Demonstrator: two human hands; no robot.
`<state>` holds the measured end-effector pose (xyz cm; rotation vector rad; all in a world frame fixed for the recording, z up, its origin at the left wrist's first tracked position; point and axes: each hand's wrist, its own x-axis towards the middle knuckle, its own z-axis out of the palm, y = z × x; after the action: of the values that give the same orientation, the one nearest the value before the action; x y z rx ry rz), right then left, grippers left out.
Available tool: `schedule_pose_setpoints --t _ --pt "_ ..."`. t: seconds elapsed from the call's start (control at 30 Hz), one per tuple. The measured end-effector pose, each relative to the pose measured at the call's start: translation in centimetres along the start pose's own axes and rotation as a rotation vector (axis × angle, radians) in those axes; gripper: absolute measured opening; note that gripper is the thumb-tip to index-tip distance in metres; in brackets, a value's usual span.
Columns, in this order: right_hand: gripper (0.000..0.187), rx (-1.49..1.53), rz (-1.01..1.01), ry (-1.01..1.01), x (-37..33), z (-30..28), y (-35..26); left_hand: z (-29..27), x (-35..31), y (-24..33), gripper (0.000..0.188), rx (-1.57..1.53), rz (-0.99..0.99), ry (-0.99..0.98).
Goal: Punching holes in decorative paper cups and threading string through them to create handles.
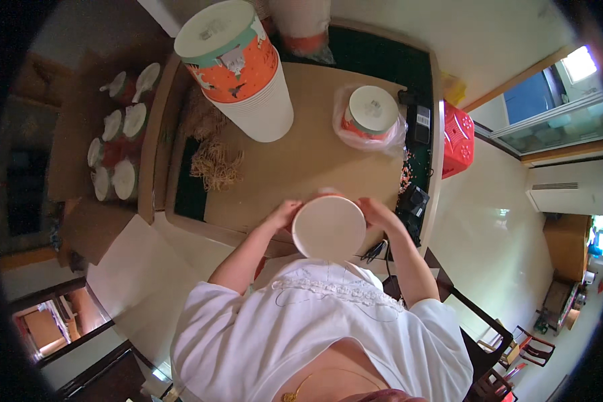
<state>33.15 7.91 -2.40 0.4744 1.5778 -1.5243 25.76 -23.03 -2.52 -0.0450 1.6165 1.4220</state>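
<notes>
A round white paper tub (329, 228) is in front of my chest at the table's near edge, with a bit of orange at its far side. My left hand (288, 215) is closed on its left side and my right hand (376, 214) on its right. Fingertips of both are partly hidden behind the tub. Beyond, a tall nested stack of orange-and-white paper tubs (254, 87) stands on the left. A shorter orange tub (374, 110), wrapped in clear plastic, sits at the right.
Cardboard (301, 144) covers the tabletop. Tan shredded filler (218, 166) lies left; a plastic-wrapped tub stack (301, 23) stands behind. Black devices (414, 201) and cables line the right edge. A cardboard box (74, 144) beside the table holds several tub stacks. A red stool (457, 141) stands right.
</notes>
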Motion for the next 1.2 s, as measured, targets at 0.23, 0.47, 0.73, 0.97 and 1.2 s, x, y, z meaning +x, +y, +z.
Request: schedule_pose_setpoints --t 0.23,0.47,0.73,0.97,1.2 --pt "0.062 0.607 -1.011 0.397 -9.3 -3.2 -14.4 7.1 -1.2 19.6 0.057 0.37 0.975 0.415" --pt "0.048 -0.091 -1.147 0.948 -8.7 -16.1 -17.8 11.4 7.2 25.2 0.076 0.389 1.265 0.445" --pt "0.035 0.098 -1.178 1.007 -1.7 -17.0 -15.4 9.5 10.4 22.9 0.066 -0.188 1.134 0.098" --pt "0.032 0.246 -1.071 0.928 0.0 -14.2 -17.4 6.4 17.8 20.3 0.03 -0.436 0.656 0.319" --pt "0.027 0.223 -1.065 0.875 1.9 -14.7 -19.4 5.0 21.4 19.2 0.033 -0.183 0.796 0.464"
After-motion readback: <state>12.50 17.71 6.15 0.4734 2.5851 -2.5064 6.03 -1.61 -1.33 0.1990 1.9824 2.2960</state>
